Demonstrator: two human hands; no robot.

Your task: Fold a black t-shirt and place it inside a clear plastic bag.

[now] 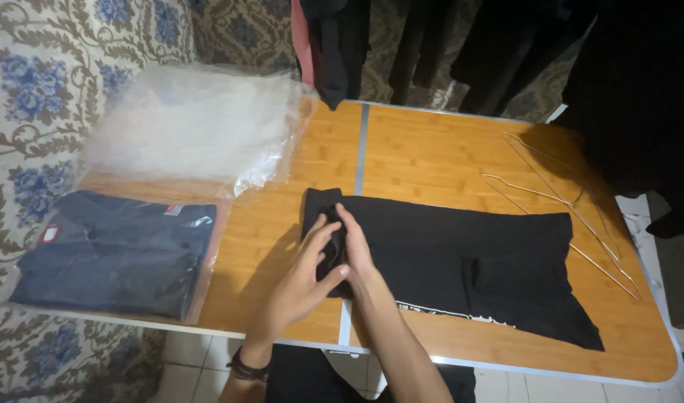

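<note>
Both hands are meeting at the left end of the black garment; left hand and right hand fingers are pinching its folded edge, cloth stretching rightward across the tabletop.

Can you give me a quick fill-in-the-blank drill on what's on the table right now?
1. Both hands, left hand and right hand, press on the ____ shirt.
2. The wire hangers lie to the shirt's ____.
3. The folded blue shirt sits inside a clear ____.
4. The table top is made of ____.

Missing words: black; right; bag; wood
</note>
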